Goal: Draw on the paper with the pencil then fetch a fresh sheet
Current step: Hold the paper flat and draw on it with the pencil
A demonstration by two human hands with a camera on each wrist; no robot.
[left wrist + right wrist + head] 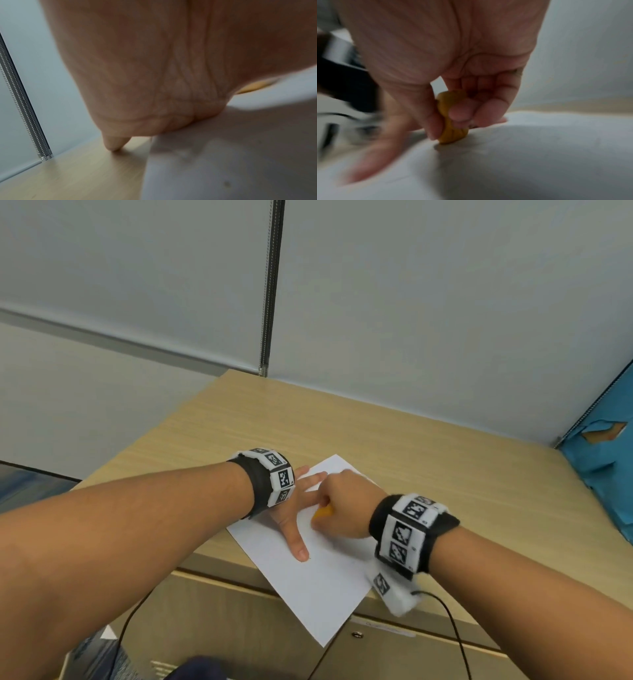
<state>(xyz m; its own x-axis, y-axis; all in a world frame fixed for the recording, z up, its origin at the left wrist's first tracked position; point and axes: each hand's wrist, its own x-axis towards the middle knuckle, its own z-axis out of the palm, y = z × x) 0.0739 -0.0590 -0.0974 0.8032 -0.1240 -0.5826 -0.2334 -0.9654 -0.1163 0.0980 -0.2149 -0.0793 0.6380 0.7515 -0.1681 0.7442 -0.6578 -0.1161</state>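
Note:
A white sheet of paper (318, 573) lies askew on the wooden desk (428, 446), its near corner hanging over the front edge. My left hand (294, 508) lies flat on the sheet with fingers spread, thumb pointing toward me. My right hand (346, 508) pinches a yellow pencil (323, 512) between thumb and curled fingers, its lower end down on the paper. In the right wrist view the pencil (450, 119) is blurred, and its lower end touches the paper (539, 155). The left wrist view shows my left palm (154, 81) pressed on the sheet (231, 162).
A grey partition wall (411, 302) backs the desk. A blue cloth-like thing (603, 470) lies at the desk's right end. Below the front edge are cabinet doors with a lock (357, 635), and black cables (452, 631) hang from both wrists.

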